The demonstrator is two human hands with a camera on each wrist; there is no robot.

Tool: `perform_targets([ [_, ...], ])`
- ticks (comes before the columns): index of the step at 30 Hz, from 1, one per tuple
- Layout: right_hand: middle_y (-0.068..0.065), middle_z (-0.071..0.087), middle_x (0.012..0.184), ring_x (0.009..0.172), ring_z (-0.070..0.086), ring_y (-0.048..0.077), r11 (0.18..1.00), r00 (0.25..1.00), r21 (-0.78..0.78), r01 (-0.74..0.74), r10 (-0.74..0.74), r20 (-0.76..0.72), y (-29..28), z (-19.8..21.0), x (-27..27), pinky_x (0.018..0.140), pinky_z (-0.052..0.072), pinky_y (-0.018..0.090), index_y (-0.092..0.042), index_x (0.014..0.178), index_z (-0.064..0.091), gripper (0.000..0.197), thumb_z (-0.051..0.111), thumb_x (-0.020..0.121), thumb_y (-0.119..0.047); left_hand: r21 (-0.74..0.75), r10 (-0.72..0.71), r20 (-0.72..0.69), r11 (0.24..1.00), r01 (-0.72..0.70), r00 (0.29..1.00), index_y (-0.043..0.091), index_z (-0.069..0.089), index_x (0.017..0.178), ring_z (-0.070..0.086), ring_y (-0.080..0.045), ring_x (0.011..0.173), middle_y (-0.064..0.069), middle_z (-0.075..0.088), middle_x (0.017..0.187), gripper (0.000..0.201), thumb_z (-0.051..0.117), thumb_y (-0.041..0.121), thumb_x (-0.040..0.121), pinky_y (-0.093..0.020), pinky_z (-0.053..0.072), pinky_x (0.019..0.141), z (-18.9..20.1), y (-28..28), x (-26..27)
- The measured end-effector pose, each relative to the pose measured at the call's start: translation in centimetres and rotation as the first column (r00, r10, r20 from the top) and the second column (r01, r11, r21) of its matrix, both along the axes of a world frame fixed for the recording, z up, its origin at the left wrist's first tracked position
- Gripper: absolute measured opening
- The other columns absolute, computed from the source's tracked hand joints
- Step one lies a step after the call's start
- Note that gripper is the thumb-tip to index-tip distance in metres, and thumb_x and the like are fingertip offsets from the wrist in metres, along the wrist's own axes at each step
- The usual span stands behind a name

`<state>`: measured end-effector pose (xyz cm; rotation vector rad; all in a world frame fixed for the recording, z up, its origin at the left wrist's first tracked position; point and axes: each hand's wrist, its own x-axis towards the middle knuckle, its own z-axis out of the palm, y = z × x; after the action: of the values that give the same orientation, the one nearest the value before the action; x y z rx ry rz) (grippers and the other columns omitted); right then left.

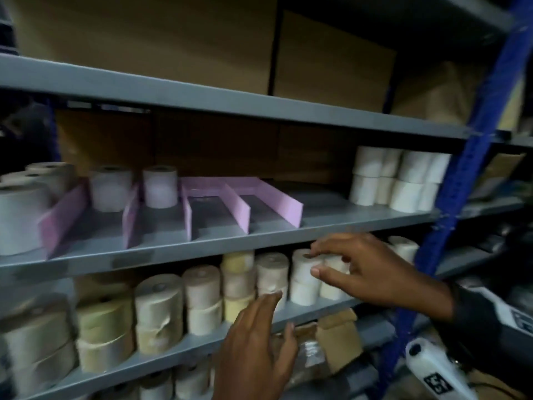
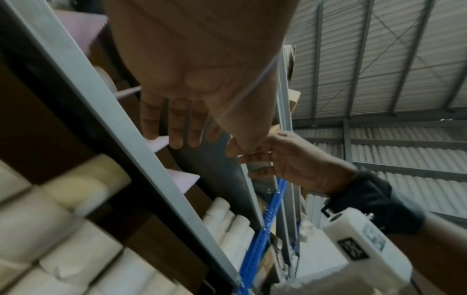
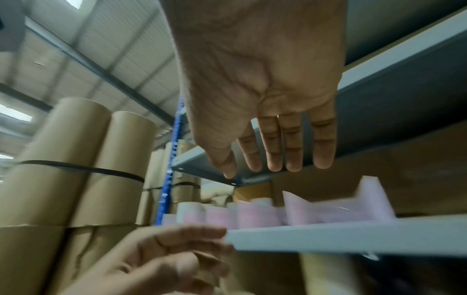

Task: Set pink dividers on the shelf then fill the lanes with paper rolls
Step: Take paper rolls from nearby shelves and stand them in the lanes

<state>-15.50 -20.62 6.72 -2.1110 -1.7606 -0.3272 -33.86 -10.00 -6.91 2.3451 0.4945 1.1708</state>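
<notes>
nearest the camera, the left hand (image 1: 259,345) hangs in front of the lower shelf (image 1: 311,311) with its fingers straight and spread, holding nothing; the left wrist view shows the same flat, open palm. just beyond it the right hand (image 1: 366,272) reaches in over the row of paper rolls (image 1: 302,277) on that lower shelf, fingers loosely extended, a fingertip at the top of a white roll and the thumb beside its wall; no grip has closed yet, as far as the blur allows. these rolls look light and fairly firm, tightly wound paper that should resist a squeeze but could dent at the edges or start to unwind if the loose end is caught; taking one round its side wall, thumb against fingers, seems the safest hold, since they stand stacked two high and the upper one would lift off cleanly. farther back and higher, the pink dividers (image 1: 236,203) already stand upright on the middle shelf (image 1: 219,243), thin card-like strips that likely bend or tip if bumped. two rolls (image 1: 160,186) sit at the back of the left lanes; the right lanes look unfilled.
</notes>
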Motion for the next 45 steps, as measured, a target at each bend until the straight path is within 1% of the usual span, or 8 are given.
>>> perform_targets([
  [5, -0.019, 0.067, 0.111, 0.098, 0.061, -0.003, 0.990, 0.985, -0.031, 0.140, -0.142, -0.095, -5.9, -2.7, 7.3, 0.075, 0.053, 0.023, -0.034, 0.113, 0.069, 0.045, 0.057, 0.082, -0.064, -0.024, -0.093, -0.069, 0.995, 0.092, 0.993, 0.040, 0.069, 0.122, 0.064, 0.003, 0.103, 0.026, 0.066, 0.119, 0.047, 0.072, 0.045, 0.075, -0.005, 0.042, 0.084, -0.2, -5.0, 6.1],
  [9, -0.021, 0.068, 0.106, 0.093, 0.062, -0.003, 0.976, 0.965, -0.032, 0.214, -0.217, -0.148, -10.0, -3.6, 13.4, 0.075, 0.053, 0.024, -0.035, 0.110, 0.070, 0.045, 0.057, 0.078, -0.066, -0.092, -0.146, -0.079, 0.986, 0.139, 0.986, 0.053, 0.050, 0.136, 0.049, 0.009, 0.124, 0.037, 0.046, 0.134, 0.051, 0.052, 0.060, 0.086, -0.005, 0.034, 0.098, -0.2, -7.7, 12.7],
  [18, -0.019, 0.069, 0.095, 0.083, 0.062, -0.007, 0.958, 0.946, 0.081, 0.274, -0.254, -0.204, -14.2, -2.8, 27.9, 0.070, 0.047, 0.011, -0.031, 0.106, 0.073, 0.047, 0.060, 0.076, -0.064, -0.051, -0.135, -0.002, 0.990, 0.135, 0.991, 0.039, 0.056, 0.138, 0.052, 0.004, 0.124, 0.028, 0.057, 0.133, 0.048, 0.063, 0.048, 0.092, -0.015, 0.040, 0.101, 4.1, -10.9, 28.0],
  [23, -0.023, 0.066, 0.091, 0.082, 0.059, -0.013, 0.954, 0.945, 0.142, 0.263, -0.225, -0.238, -11.6, -0.9, 34.1, 0.067, 0.040, 0.005, -0.029, 0.112, 0.070, 0.058, 0.056, 0.072, -0.068, -0.021, -0.127, -0.045, 0.992, 0.127, 0.991, 0.034, 0.048, 0.147, 0.055, -0.006, 0.126, 0.016, 0.057, 0.139, 0.055, 0.063, 0.046, 0.095, -0.031, 0.048, 0.105, 7.6, -7.7, 34.3],
  [28, -0.008, 0.065, 0.125, 0.099, 0.062, 0.005, 0.947, 0.948, 0.177, 0.268, -0.226, -0.223, -6.3, 1.8, 39.6, 0.074, 0.043, 0.017, -0.028, 0.129, 0.061, 0.051, 0.067, 0.084, -0.052, -0.075, -0.135, -0.105, 0.989, 0.127, 0.985, 0.026, 0.042, 0.152, 0.056, -0.014, 0.125, 0.003, 0.058, 0.141, 0.065, 0.063, 0.048, 0.096, -0.036, 0.049, 0.105, 10.4, -3.3, 40.8],
  [35, 0.002, 0.063, 0.130, 0.104, 0.062, 0.012, 0.933, 0.967, 0.275, 0.234, -0.194, -0.165, 3.1, 6.5, 46.4, 0.083, 0.048, 0.024, -0.019, 0.134, 0.057, 0.057, 0.067, 0.086, -0.047, -0.222, -0.117, 0.019, 0.968, 0.119, 0.993, 0.014, 0.058, 0.131, 0.063, -0.020, 0.117, 0.001, 0.065, 0.123, 0.050, 0.073, 0.041, 0.092, -0.029, 0.051, 0.093, 14.2, 4.4, 50.1],
  [40, -0.017, 0.055, 0.077, 0.076, 0.055, 0.010, 0.922, 0.971, 0.309, 0.234, -0.207, -0.118, 8.1, 9.0, 50.0, 0.059, 0.038, 0.003, -0.023, 0.104, 0.068, 0.023, 0.070, 0.086, -0.039, -0.397, -0.210, 0.059, 0.892, 0.216, 0.976, 0.012, 0.059, 0.133, 0.065, -0.028, 0.122, -0.009, 0.067, 0.129, 0.055, 0.078, 0.039, 0.089, -0.045, 0.053, 0.103, 14.7, 9.1, 56.2],
  [45, 0.006, 0.054, 0.142, 0.130, 0.050, 0.025, 0.957, 0.973, 0.179, 0.229, -0.220, -0.068, 10.9, 10.1, 52.5, 0.101, 0.038, 0.023, -0.020, 0.142, 0.050, 0.053, 0.058, 0.094, -0.044, -0.451, -0.195, 0.226, 0.847, 0.280, 0.954, 0.007, 0.064, 0.127, 0.070, -0.024, 0.113, -0.009, 0.073, 0.120, 0.059, 0.090, 0.028, 0.079, -0.043, 0.057, 0.098, 14.3, 11.7, 60.3],
])
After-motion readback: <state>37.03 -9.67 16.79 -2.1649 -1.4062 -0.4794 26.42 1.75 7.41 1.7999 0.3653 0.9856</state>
